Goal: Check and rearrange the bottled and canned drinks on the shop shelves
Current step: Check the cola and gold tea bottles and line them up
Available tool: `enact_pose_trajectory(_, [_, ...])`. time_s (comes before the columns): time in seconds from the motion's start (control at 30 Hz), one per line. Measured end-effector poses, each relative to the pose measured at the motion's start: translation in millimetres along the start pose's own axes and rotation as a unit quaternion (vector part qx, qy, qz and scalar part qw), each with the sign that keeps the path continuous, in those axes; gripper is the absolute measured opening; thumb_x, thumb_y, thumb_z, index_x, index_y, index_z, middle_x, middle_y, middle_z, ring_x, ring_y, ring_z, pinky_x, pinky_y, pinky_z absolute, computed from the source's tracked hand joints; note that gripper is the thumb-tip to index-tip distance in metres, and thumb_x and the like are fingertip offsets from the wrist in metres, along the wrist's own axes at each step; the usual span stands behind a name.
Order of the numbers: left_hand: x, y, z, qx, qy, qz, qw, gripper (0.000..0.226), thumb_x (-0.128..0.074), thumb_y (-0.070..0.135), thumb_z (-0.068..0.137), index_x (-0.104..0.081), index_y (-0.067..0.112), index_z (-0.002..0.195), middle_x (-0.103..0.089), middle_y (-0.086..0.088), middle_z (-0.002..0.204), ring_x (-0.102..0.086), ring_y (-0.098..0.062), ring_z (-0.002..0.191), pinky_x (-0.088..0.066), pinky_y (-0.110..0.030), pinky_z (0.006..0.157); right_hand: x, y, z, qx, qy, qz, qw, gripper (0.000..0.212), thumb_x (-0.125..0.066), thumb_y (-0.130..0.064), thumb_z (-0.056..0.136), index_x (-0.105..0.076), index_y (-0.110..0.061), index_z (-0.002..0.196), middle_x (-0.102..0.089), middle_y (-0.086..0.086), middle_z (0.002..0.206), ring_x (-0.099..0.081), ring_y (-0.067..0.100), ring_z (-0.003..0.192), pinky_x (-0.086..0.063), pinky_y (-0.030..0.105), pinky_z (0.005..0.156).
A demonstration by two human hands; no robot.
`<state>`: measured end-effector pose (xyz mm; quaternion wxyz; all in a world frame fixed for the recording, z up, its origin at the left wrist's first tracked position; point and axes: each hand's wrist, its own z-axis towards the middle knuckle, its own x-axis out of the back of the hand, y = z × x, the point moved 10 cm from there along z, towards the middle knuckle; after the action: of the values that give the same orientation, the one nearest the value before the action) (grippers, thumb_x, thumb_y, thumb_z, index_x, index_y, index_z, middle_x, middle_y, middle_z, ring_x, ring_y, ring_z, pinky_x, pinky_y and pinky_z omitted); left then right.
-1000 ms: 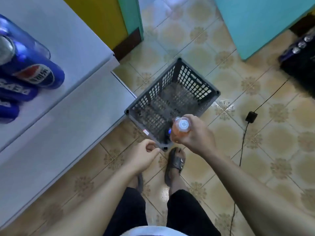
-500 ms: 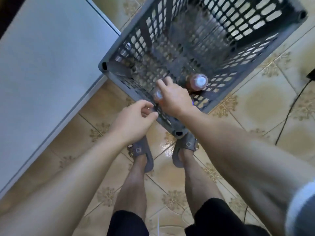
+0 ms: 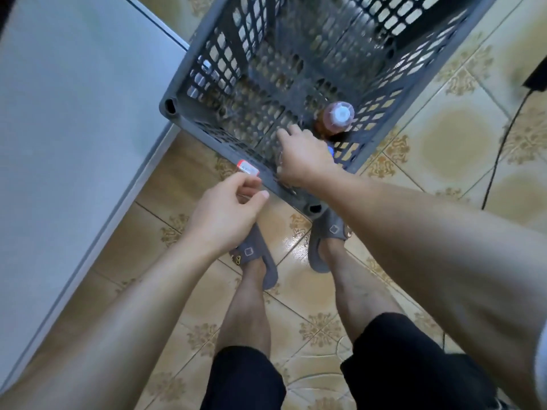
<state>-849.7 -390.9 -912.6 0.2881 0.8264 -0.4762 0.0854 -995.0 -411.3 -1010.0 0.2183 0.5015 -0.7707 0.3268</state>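
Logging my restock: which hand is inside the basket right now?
The right hand, down inside the grey basket beside the white-capped bottle; the left hand hangs outside, by its near rim.

Basket open from above, near corner crowded

The grey basket (image 3: 189, 119) has no lid, so its far half can be reached from overhead; its latticed walls block the sides; an upright bottle (image 3: 337, 118) and the right hand (image 3: 305, 161) fill the near right corner; a white cabinet (image 3: 74, 143) walls off the left; a cable (image 3: 497, 161) crosses the tiles on the right.
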Motion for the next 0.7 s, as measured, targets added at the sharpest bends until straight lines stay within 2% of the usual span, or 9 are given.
enact_pose_trajectory(0.1, [15,24,-46,-0.016,-0.018,0.028,0.999,0.024,-0.062,0.040,0.094,-0.064,0.032,0.117,-0.065,0.019,0.103,-0.061,-0.007,0.101,-0.050,-0.036,0.095,51,3,-54,-0.064,0.011,0.124,0.990,0.044,-0.059,-0.027,0.092,-0.049,-0.014,0.133,-0.054,0.012,0.130,-0.055,0.036,0.115,-0.043,0.039,0.082])
enact_pose_trajectory(0.23, [54,83,-133,-0.071,-0.013,0.067,0.995,0.026,-0.061,0.043,0.094,-0.062,0.034,0.118,-0.065,0.019,0.104,-0.062,-0.009,0.104,-0.050,-0.036,0.095,153,3,-138,-0.110,0.013,0.113,0.987,0.036,-0.059,-0.027,0.089,-0.052,-0.016,0.123,-0.061,0.009,0.116,-0.054,0.028,0.093,-0.043,0.035,0.072])
enact_pose_trajectory(0.33, [100,137,-210,-0.136,0.024,0.067,0.988,0.020,-0.061,0.049,0.092,-0.058,0.042,0.111,-0.064,0.023,0.099,-0.063,-0.008,0.100,-0.053,-0.038,0.092,253,-18,-204,-0.115,0.079,0.111,0.984,0.039,-0.060,-0.030,0.093,-0.052,-0.016,0.128,-0.060,0.004,0.112,-0.057,0.026,0.096,-0.050,0.035,0.076])
enact_pose_trajectory(0.4, [132,165,-262,-0.168,0.052,0.071,0.982,0.026,-0.060,0.051,0.092,-0.058,0.041,0.115,-0.064,0.022,0.100,-0.063,-0.007,0.099,-0.053,-0.036,0.092,318,-47,-245,-0.086,0.129,0.102,0.983,0.041,-0.063,-0.032,0.092,-0.054,-0.015,0.128,-0.063,0.007,0.121,-0.061,0.029,0.106,-0.052,0.036,0.083])
enact_pose_trajectory(0.53, [185,197,-364,-0.208,0.139,0.084,0.965,0.038,-0.061,0.055,0.091,-0.060,0.037,0.124,-0.067,0.020,0.103,-0.063,-0.006,0.095,-0.053,-0.032,0.089,428,-114,-336,-0.001,0.222,0.056,0.973,0.048,-0.065,-0.033,0.091,-0.054,-0.019,0.136,-0.061,0.008,0.133,-0.060,0.030,0.115,-0.047,0.034,0.084])
enact_pose_trajectory(0.7, [243,219,-498,-0.214,0.263,0.174,0.925,0.042,-0.053,0.059,0.092,-0.056,0.037,0.128,-0.065,0.018,0.120,-0.063,-0.010,0.105,-0.051,-0.031,0.088,522,-217,-471,0.126,0.313,-0.025,0.941,0.052,-0.063,-0.038,0.094,-0.050,-0.022,0.142,-0.056,0.002,0.142,-0.056,0.027,0.125,-0.045,0.034,0.096])
